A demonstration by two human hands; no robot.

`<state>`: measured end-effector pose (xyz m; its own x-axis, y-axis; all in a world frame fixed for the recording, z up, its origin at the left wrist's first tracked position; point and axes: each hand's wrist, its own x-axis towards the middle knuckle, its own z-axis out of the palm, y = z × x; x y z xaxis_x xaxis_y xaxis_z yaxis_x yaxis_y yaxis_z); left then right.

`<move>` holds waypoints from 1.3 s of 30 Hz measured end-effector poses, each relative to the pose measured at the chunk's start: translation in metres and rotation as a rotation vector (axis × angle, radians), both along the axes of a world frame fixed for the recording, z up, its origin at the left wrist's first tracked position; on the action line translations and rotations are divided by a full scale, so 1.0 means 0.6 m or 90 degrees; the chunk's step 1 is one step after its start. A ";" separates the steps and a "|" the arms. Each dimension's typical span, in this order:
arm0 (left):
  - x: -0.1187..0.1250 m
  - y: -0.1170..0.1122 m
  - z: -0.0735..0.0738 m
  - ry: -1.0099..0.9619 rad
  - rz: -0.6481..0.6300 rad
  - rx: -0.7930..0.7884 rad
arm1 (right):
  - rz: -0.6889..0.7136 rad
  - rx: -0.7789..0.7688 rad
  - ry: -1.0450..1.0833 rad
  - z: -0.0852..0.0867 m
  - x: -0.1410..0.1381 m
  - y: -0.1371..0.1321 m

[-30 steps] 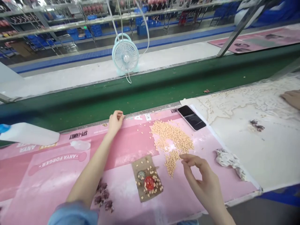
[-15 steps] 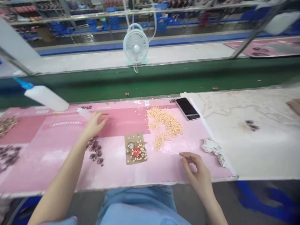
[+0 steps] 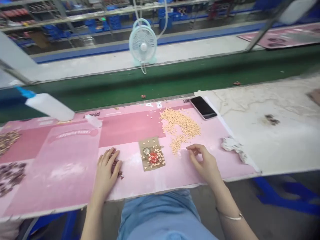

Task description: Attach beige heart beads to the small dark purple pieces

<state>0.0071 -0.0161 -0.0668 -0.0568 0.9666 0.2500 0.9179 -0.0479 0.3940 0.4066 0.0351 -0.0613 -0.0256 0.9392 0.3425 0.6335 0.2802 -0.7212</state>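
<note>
Wearer's blue-clothed lap (image 3: 160, 213) is sitting at the near table edge. Left hand (image 3: 106, 175) is resting palm down near that edge, fingers and thumb apart, and is covering most of a small group of dark pieces (image 3: 121, 175). Those are showing between and beside the fingers: small, reddish-brown, irregular, slightly glossy; fine detail is blurring out. Right hand (image 3: 206, 163) is hanging just beside the near tail of the tan pile, thumb and index tips curling close to each other; can't tell if they're touching or pinching anything. A bracelet (image 3: 232, 217) is circling that wrist. Brown card (image 3: 146, 162) is lying between the hands, carrying a shiny red dome (image 3: 153, 157), a round grey-green piece (image 3: 146, 151) and scattered tan bits, densest around the red. Slightly farther, the tan pile (image 3: 186, 123) is spreading over the pink sheet (image 3: 130, 126): many tiny, matte, pale-yellow pieces, bulk at the right, with a pink gap showing through. White crumpled cloth (image 3: 233, 146) is lying right of the right hand. Phone (image 3: 203, 108) is lying screen up past the pile. Small clear bottle (image 3: 93, 120) and bigger white bottle (image 3: 50, 106) are lying toward the far left. Pale-blue fan (image 3: 143, 45) is standing beyond the green strip (image 3: 105, 90).
</note>
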 end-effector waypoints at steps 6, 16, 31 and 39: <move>-0.009 0.015 0.008 -0.033 -0.015 0.018 | -0.040 -0.044 -0.071 -0.013 -0.003 0.000; -0.024 0.050 0.047 -0.092 0.060 -0.043 | 0.031 -0.059 -0.111 0.009 -0.026 0.040; 0.024 0.038 0.085 -0.252 0.150 0.050 | 0.025 -0.007 -0.186 0.028 -0.015 0.033; 0.076 0.018 0.107 -0.237 -0.081 0.082 | 0.094 -0.002 -0.283 0.038 -0.019 0.043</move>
<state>0.0527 -0.0056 -0.0025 -0.0490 0.9340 0.3539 0.6971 -0.2218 0.6818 0.3953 0.0609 -0.0384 -0.3029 0.9153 0.2656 0.8345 0.3893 -0.3899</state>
